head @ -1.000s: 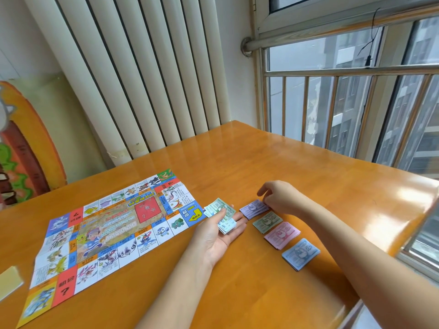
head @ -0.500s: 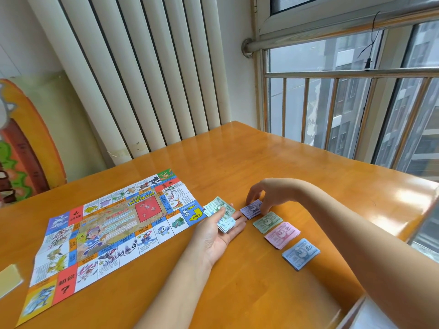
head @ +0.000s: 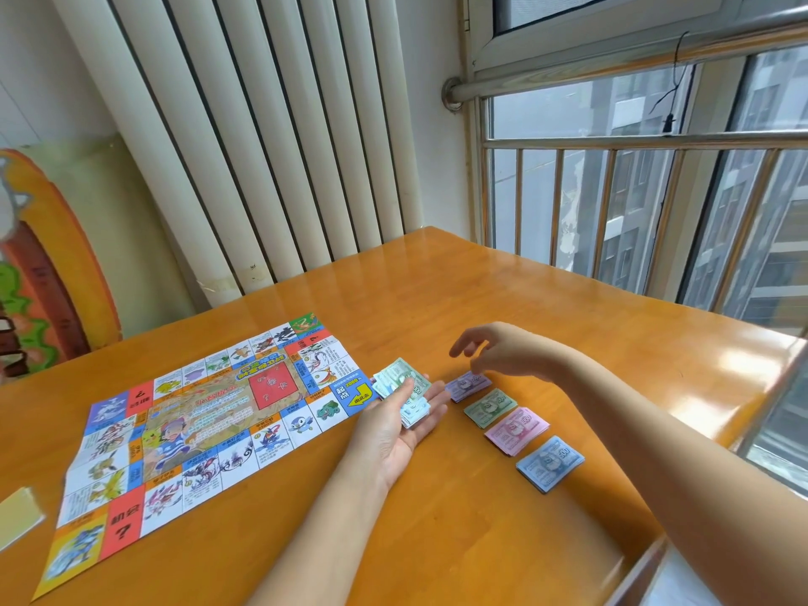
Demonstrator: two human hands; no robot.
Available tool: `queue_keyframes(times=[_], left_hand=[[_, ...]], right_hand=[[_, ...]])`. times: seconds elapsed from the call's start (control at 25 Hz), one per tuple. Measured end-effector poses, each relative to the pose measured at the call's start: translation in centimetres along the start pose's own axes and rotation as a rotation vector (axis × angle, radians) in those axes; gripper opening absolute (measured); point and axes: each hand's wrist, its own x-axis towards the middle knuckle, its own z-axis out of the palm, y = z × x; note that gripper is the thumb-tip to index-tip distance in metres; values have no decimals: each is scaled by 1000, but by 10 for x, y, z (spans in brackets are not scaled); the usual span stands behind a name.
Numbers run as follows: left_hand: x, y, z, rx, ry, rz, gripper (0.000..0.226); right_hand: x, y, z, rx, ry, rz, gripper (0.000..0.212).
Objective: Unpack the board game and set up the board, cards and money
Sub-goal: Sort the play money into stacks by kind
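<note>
The paper game board [head: 205,413] lies unfolded on the left half of the wooden table [head: 568,308]. My left hand [head: 393,435] is palm up just right of the board, its thumb pinning a bundle of mixed play money [head: 400,380] against the fingers. To the right, a diagonal row of sorted money piles lies on the table: purple [head: 468,384], green [head: 489,406], pink [head: 518,430] and blue [head: 551,463]. My right hand [head: 503,354] hovers just above the purple pile with loose, spread fingers and holds nothing.
A pale yellow card stack [head: 17,516] lies at the table's left edge. A white ribbed radiator [head: 262,146] stands behind the table. A barred window [head: 634,212] runs along the right side. A colourful panel [head: 48,264] leans at the far left.
My right hand came down onto the purple pile, then lifted off it and opened its fingers. My left hand with the money bundle has stayed in place.
</note>
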Motion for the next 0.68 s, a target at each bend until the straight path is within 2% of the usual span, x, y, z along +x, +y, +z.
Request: queue_keyframes(times=[0.08,0.16,0.28,0.4,0.52,0.68], left_hand=[[-5,1,1,187,-8,106,12],[-13,1,5,421,-45,200,6],[-24,-4,13,648,-148,264,9],[-32,-11,20,580,-245,261,10],[-34,-15,24,427,-299,196,12],[-31,-10,22,317,-213,95,27]], right_hand=[[-11,-2,1,230,91,-54,18],[-26,-6,1,412,65,-99,23],[-46,-7,6,483,-3,-101,27],[-62,-2,17,617,23,-54,36],[-72,1,25,691,194,-24,22],[-74,5,20,795,338,22,16]])
